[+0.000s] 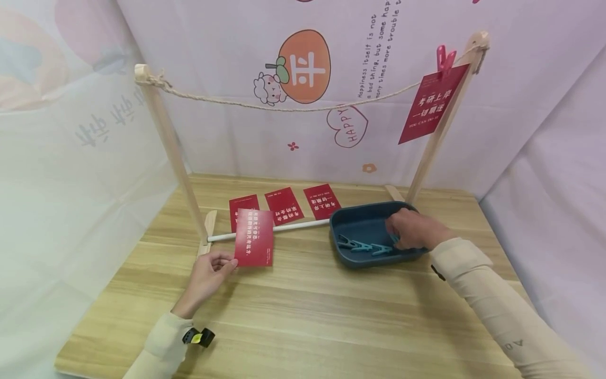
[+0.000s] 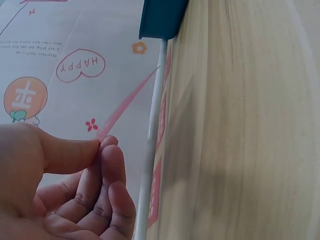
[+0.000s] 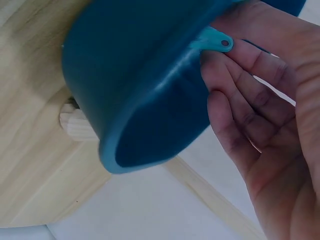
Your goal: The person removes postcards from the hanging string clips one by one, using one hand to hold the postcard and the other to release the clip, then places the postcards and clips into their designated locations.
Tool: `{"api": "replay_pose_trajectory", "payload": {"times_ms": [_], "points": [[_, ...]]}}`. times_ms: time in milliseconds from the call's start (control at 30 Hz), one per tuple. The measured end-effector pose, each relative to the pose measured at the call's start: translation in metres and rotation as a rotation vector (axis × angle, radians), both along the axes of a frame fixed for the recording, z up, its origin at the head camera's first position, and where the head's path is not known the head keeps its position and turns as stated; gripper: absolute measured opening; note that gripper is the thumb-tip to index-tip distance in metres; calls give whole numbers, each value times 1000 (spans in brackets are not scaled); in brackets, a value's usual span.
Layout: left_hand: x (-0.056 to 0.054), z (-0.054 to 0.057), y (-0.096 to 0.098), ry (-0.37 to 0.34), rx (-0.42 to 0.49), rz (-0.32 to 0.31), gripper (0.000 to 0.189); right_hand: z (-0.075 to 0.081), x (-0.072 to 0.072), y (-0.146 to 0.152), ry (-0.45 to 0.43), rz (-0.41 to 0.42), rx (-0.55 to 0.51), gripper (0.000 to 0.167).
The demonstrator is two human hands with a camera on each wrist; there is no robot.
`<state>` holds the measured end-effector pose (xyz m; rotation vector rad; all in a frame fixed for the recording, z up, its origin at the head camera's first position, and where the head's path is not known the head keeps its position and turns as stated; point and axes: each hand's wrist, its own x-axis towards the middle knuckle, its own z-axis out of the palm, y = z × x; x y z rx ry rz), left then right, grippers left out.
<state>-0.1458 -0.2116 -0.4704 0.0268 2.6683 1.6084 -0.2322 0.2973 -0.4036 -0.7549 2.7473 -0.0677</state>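
My left hand (image 1: pixel 214 273) pinches a red card (image 1: pixel 254 245) with white writing by its lower left corner, holding it above the white rod. The left wrist view shows this card (image 2: pixel 127 105) nearly edge-on between thumb and fingers. Reaching into the dark blue plastic basin (image 1: pixel 347 258), my right hand (image 1: pixel 411 229) has a teal clothespin (image 3: pixel 217 41) between thumb and fingers; part of it is hidden. Other teal clothespins (image 1: pixel 362 246) lie on the basin floor beside that hand.
A twine line (image 1: pixel 284 109) spans two wooden posts (image 1: pixel 172 152). At its right end, a pink clothespin (image 1: pixel 445 60) holds a hanging red card (image 1: pixel 431 108). Several red cards (image 1: pixel 322 201) lie behind the white rod (image 1: pixel 303 226) on the wooden table (image 1: pixel 303 316).
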Motion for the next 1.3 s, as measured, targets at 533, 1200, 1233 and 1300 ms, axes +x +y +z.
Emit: {"api": "replay_pose_trajectory", "payload": {"times_ms": [533,1200,1233,1300], "points": [[18,-3,-14,-133,-2,11,20,-7,-2,-7,-7,14,67,22],[32,-11,-32,-269,10,2,13,-20,-3,-11,-8,16,67,23],[32,-12,-32,-271,3,4,13,-20,-3,-11,-7,18,65,23],[33,-13,-33,-273,-16,7,13,-20,-3,-12,-5,14,68,23]]}}
